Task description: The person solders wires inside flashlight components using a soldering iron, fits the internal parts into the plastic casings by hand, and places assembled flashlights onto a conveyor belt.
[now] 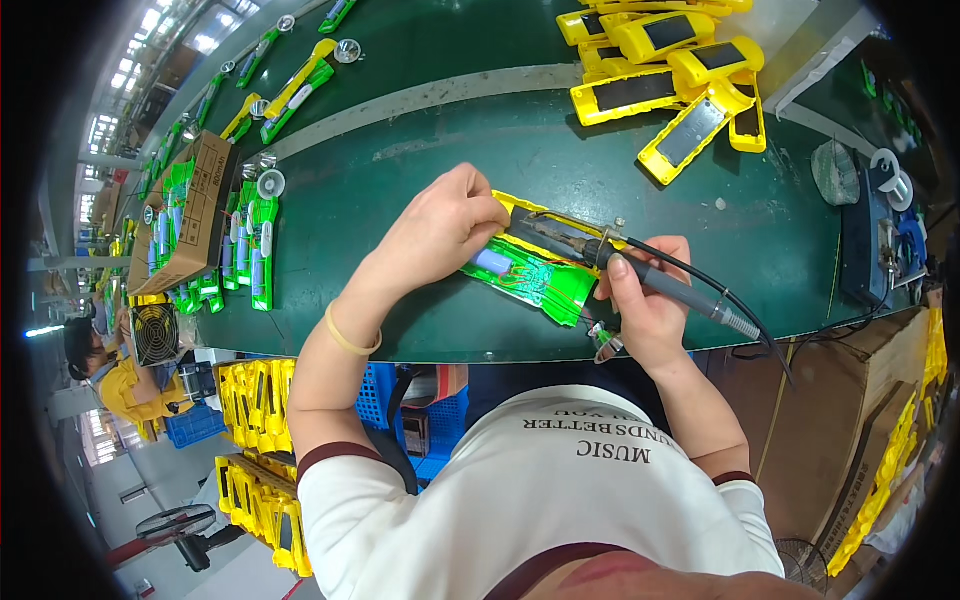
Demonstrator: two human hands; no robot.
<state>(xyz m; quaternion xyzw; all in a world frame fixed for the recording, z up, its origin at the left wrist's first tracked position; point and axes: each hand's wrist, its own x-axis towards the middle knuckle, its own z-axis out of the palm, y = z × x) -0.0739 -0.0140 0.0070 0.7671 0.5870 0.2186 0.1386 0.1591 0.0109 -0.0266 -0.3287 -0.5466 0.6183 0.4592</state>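
A yellow casing half (pixel 503 204) with a dark panel lies on the green bench beside a green casing half (pixel 555 303). Inside the green half are a circuit board (pixel 537 281), thin wires and a light purple cylindrical battery (pixel 491 261). Fingers pinched together, my left hand (pixel 452 212) is at the left ends of both halves; what it grips is hidden. My right hand (pixel 648 305) is closed round the grey handle of a soldering iron (pixel 670 285), its metal end pointing left over the yellow half. Below that hand sits a small shiny reflector (pixel 607 343).
Yellow casing halves (pixel 690 130) are piled at the far right. A cardboard box (pixel 208 205) of green parts stands left, with more green assemblies (pixel 262 240) beside it. At right are a blue device (pixel 866 240) and a solder spool (pixel 893 180). The iron's black cable (pixel 745 305) trails right.
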